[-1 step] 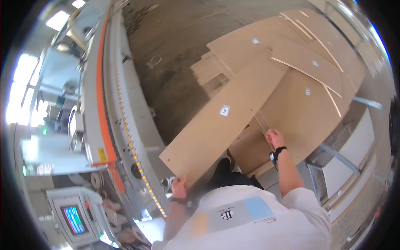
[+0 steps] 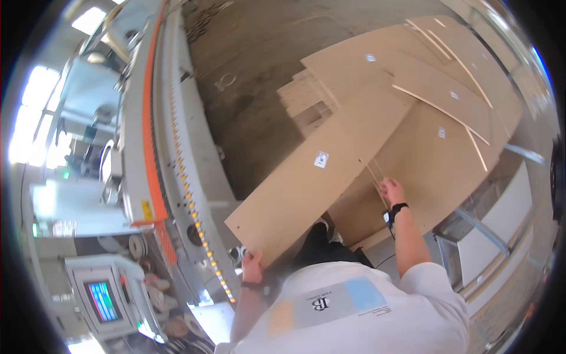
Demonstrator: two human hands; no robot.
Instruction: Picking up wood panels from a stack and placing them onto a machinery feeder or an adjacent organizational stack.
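A long brown board [image 2: 321,159] with a small white label slants across the middle, over other boards. My left hand [image 2: 252,268] is closed on its near left corner. To the right, my right hand [image 2: 391,191] is closed around thin light strips [image 2: 374,171] that run up toward the long board's edge. Below that hand lies a larger brown board [image 2: 424,156], also labelled. How many strips the fingers hold is hard to tell.
A long machine with an orange rail [image 2: 152,130] and a row of yellow rollers [image 2: 187,194] runs along the left. A control screen [image 2: 102,301] stands at lower left. Behind lie more stacked boards [image 2: 354,65] and loose strips [image 2: 477,150]. A metal frame [image 2: 480,227] holds pale panels at right.
The whole view has shifted slightly, with the far boards a little further right and lower. Both hands keep their holds.
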